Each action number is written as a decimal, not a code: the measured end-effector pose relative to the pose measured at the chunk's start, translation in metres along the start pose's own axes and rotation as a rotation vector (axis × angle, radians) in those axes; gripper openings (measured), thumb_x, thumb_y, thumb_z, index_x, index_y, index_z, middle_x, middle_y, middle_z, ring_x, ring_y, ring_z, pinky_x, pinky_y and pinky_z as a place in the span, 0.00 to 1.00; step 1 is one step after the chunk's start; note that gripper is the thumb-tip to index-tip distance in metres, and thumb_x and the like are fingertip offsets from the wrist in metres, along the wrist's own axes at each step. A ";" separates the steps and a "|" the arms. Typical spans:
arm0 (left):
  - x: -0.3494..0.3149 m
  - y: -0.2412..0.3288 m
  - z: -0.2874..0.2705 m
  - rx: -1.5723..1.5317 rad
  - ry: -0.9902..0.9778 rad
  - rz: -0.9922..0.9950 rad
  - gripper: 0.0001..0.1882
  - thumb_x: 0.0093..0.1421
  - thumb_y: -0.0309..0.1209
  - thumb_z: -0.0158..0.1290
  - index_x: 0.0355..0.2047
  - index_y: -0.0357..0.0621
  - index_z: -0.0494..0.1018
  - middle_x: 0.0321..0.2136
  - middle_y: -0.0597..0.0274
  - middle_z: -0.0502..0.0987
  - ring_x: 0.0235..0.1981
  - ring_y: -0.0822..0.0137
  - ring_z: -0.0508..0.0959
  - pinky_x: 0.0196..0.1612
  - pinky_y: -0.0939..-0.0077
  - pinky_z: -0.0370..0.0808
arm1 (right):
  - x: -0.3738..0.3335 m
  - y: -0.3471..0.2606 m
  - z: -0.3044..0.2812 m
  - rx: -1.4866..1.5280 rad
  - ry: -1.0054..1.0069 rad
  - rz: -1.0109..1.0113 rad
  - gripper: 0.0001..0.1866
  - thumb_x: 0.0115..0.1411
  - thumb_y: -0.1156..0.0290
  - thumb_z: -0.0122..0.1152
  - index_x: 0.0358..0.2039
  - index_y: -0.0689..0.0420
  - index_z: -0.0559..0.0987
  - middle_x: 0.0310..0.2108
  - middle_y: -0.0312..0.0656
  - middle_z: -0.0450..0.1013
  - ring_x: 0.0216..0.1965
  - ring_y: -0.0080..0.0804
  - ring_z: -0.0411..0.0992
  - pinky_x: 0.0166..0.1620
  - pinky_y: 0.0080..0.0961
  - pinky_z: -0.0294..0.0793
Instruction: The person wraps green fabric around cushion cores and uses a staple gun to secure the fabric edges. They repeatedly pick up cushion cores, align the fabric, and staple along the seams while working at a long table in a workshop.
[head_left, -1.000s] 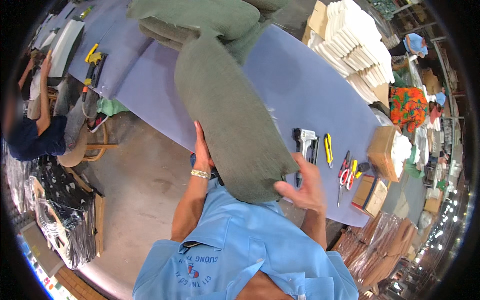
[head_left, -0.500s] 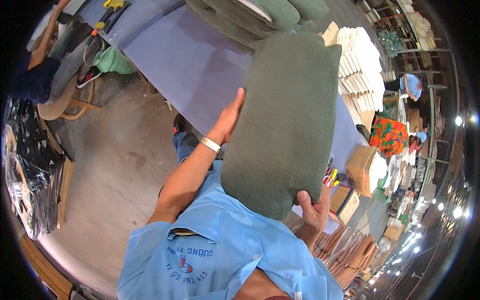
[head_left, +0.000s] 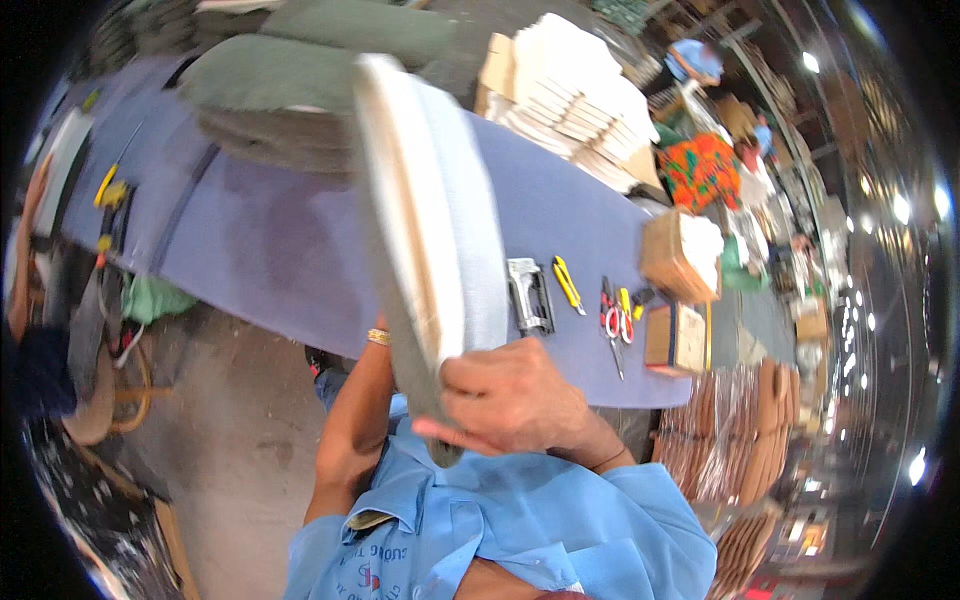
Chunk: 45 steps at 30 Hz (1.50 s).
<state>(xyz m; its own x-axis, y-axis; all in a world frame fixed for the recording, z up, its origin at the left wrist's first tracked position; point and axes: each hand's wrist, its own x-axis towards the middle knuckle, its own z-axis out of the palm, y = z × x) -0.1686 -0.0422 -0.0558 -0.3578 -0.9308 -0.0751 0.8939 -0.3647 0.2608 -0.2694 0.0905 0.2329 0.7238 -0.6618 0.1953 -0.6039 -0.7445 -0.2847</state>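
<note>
A green fabric-covered cushion panel (head_left: 425,230) stands on edge before me, blurred by motion. Its pale back side faces right and the green cover faces left. My right hand (head_left: 515,395) is closed around the panel's near end, fingers curled on the pale side. The left forearm (head_left: 350,430), with a gold-coloured band at the wrist, reaches up behind the green side; the panel hides that hand's fingers. On the blue-grey table (head_left: 270,230), right of the panel, lie a metal staple gun (head_left: 530,297), a yellow utility knife (head_left: 568,285) and red-handled scissors (head_left: 617,325).
Green cushions (head_left: 270,90) are stacked at the table's far side. Behind it rises a pile of white pads (head_left: 580,90). Cardboard boxes (head_left: 675,340) stand at the right end. More tools (head_left: 115,200) lie far left, near another person's arm (head_left: 30,240).
The cushion panel has turned from lying broad green face up to standing on edge, showing its pale back. My right hand has moved left with it; the left hand has gone behind it.
</note>
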 end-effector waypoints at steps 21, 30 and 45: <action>-0.090 0.091 0.032 0.012 0.328 0.035 0.32 0.75 0.56 0.40 0.68 0.48 0.67 0.60 0.60 0.75 0.57 0.65 0.77 0.61 0.69 0.74 | 0.003 0.211 0.219 0.709 0.254 0.694 0.30 0.76 0.54 0.46 0.69 0.61 0.67 0.70 0.53 0.64 0.71 0.44 0.60 0.71 0.35 0.57; -0.071 0.049 0.034 0.343 0.126 0.054 0.35 0.77 0.57 0.33 0.74 0.48 0.56 0.73 0.62 0.59 0.72 0.63 0.60 0.73 0.64 0.58 | -0.054 0.257 0.302 0.641 0.388 1.143 0.32 0.74 0.48 0.49 0.65 0.62 0.70 0.63 0.55 0.69 0.64 0.49 0.68 0.69 0.46 0.62; -0.091 0.145 0.044 1.382 0.018 -0.023 0.42 0.63 0.36 0.61 0.73 0.39 0.56 0.71 0.51 0.63 0.72 0.59 0.61 0.73 0.64 0.56 | -0.027 0.245 0.311 1.265 0.664 1.241 0.09 0.71 0.66 0.57 0.34 0.55 0.73 0.30 0.31 0.69 0.32 0.20 0.66 0.35 0.27 0.69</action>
<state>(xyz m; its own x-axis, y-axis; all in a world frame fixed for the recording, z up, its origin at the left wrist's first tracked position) -0.0182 -0.0094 0.0316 -0.3557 -0.9290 -0.1024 -0.1076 -0.0681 0.9919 -0.3330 -0.0465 -0.1337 -0.2839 -0.8513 -0.4413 0.1795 0.4050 -0.8965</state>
